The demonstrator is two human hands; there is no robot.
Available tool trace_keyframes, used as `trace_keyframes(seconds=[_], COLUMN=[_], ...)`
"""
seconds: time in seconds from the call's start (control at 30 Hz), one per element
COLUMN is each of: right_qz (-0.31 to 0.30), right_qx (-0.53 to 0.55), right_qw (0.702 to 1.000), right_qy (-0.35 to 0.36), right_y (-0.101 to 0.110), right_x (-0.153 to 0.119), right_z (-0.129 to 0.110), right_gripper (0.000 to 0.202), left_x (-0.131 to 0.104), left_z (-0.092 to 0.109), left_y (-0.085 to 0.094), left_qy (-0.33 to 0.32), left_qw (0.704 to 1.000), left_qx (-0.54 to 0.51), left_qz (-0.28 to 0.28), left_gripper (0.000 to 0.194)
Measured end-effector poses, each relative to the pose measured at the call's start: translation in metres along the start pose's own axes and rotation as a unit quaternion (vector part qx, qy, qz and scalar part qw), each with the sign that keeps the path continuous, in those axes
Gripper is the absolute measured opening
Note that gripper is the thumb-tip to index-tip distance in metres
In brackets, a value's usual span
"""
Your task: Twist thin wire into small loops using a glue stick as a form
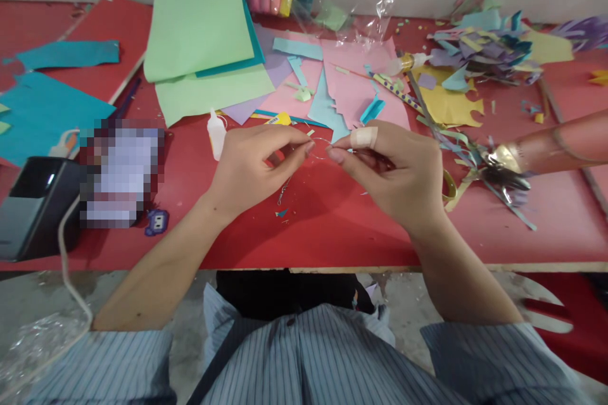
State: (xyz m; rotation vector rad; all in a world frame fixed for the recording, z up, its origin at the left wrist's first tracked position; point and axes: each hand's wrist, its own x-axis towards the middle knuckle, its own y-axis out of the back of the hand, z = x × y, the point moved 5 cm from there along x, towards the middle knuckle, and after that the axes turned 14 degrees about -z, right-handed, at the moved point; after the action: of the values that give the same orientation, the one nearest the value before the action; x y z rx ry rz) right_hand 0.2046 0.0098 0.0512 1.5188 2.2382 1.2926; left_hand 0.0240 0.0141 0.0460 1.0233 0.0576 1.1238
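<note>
Loop matl unclear; phone scrn blurred; 2 sleeves cut off.

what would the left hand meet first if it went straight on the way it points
Past the thin loop between the hands, the left hand would probably meet the right hand first, though exact depth is unclear.

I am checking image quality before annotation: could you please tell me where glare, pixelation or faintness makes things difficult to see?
Head view: bright glints on the clear plastic bag; same head view: coarse pixel blocks cover the phone-like object; head view again: the thin loop between the left hand and right hand looks faint, hard to trace.
</note>
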Motion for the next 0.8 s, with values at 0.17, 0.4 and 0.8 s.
trace_keyframes(seconds=[0.17, 0.4, 0.8], right_qz=[-0.008, -0.016, -0.004], right_qx=[0.000, -0.033, -0.047], right_qw=[1.000, 0.999, 0.995], right_qy=[0.000, 0.028, 0.085], right_y=[-0.0011, 0.0027, -0.0035], right_x=[0.0005, 0.0030, 0.0028], right_z=[0.0008, -0.0018, -0.0047], right_gripper=[0.005, 0.008, 0.012], left_x=[0.0000, -0.0003, 0.0002], left_z=[-0.0012, -0.0043, -0.0060], left_y=[-0.0011, 0.0019, 0.0034], left_qy=[0.031, 0.046, 0.049], left_qw=[0.999, 0.998, 0.998], left_qx=[-0.021, -0.033, -0.042], left_qz=[-0.006, 0.001, 0.009], left_gripper=[0.019, 0.019, 0.019])
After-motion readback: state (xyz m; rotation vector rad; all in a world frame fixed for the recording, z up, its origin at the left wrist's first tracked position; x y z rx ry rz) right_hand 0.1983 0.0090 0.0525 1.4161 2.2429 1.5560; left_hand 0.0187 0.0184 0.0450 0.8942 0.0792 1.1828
